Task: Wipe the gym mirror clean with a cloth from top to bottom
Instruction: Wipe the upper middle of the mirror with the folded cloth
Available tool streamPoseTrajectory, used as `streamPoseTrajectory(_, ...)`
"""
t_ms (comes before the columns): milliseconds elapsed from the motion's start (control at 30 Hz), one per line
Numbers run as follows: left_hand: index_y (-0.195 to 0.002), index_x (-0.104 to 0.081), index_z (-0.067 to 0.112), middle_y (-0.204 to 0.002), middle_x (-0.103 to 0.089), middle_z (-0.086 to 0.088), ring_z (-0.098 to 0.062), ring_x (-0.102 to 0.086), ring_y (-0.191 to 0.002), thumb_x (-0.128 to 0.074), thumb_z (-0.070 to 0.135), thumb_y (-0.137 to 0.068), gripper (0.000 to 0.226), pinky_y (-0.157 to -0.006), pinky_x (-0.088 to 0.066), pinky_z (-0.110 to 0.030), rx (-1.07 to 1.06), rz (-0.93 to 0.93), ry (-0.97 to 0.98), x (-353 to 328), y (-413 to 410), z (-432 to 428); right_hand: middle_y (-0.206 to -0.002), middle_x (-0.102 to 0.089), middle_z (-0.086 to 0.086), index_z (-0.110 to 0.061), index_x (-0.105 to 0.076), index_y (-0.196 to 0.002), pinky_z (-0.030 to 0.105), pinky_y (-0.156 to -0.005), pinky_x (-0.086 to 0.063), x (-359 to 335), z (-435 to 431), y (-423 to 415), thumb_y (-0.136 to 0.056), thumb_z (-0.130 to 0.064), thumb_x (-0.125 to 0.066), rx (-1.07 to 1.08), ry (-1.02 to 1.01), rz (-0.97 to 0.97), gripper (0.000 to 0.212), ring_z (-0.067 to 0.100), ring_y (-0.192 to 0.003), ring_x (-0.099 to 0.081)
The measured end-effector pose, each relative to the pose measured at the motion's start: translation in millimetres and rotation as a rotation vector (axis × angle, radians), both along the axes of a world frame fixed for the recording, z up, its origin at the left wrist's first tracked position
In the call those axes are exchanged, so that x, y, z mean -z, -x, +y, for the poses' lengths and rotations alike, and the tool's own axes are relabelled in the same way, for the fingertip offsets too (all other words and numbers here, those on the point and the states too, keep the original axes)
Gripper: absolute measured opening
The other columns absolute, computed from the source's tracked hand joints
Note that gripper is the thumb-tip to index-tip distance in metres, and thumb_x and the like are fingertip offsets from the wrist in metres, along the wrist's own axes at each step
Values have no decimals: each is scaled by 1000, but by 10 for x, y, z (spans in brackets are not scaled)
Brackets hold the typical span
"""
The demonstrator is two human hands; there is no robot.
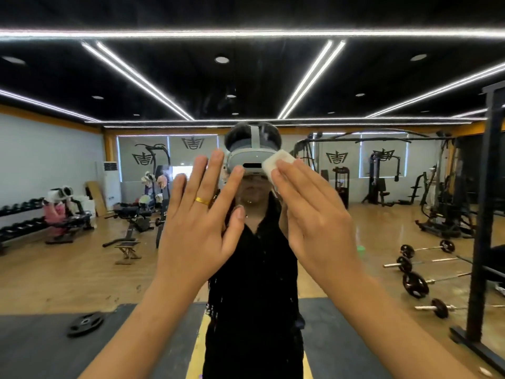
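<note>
**Cloth pressed to the mirror at head height**

The right hand (314, 214) presses a folded white cloth (277, 162) against the gym mirror (82, 269) with straight fingers, near the middle. Just left of it, the left hand (202, 222) is raised with its fingers spread, holding nothing and wearing a gold ring (202, 200).

This is a big gym with a black ceiling (246, 12), where long white light strips (142, 77) and small round lights (222, 59) shine. The floor (68, 269) is brown wood with dark mats (35, 346) and a yellow stripe (197, 359) at the front, and a round weight plate (85, 324) lies on the left mat. On the left is a pale wall (49, 149) with a rack of dumbbells (19, 214) beside it. At the back are grey window blinds (142, 151), a tall white air cooler (111, 181) and black gym machines (382, 176), and on the right barbells (426, 250) lie near a tall black frame (486, 214).
</note>
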State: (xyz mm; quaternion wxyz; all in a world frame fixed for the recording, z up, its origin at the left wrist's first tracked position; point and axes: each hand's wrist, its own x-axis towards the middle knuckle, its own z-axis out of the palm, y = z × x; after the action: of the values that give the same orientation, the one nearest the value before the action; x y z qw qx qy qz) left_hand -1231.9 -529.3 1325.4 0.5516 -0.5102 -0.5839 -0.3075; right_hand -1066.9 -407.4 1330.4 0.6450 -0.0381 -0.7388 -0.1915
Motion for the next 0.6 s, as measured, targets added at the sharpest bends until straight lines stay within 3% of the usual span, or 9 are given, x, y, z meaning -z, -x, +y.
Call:
streamPoseTrajectory(133, -163, -24, 23, -172, -8, -5, -25, -5, -159, -40, 36, -106, 61, -129, -5, -48, -10, -17, 1, 4, -6, 19, -154, -50, 8, -4, -54, -147, 40, -122, -35, 274, 21, -55, -97, 3, -52, -22, 73, 40, 51, 24, -149, -40)
streamPoseTrajectory(333, -162, -28, 19, -172, -11, -8, -26, -7, -159, -37, 37, -106, 59, -127, -12, -56, -9, -21, 22, -6, -10, 9, -159, -44, 5, -7, -49, -151, 33, -126, -26, 342, -22, -96, -99, -2, -42, -12, 158, 26, 53, 22, -152, -33)
streamPoseTrajectory(500, -162, -27, 19, -172, -11, -5, -23, -5, -160, -40, 35, -104, 62, -129, -9, -46, 156, -12, 84, -81, 82, -275, -157, -46, 10, -3, -51, -148, 38, -120, -36, 330, -79, -3, -98, 10, -50, -17, 214, 156, 52, 26, -149, -39)
streamPoseTrajectory(600, -163, -25, 22, -173, -9, -2, -20, -4, -160, -45, 31, -101, 66, -128, -8, -47, 107, -107, -23, -133, 397, -613, -156, -47, 11, -4, -49, -149, 47, -114, -45, 280, -131, 115, -101, 1, -50, -29, 241, 257, 48, 24, -149, -40)
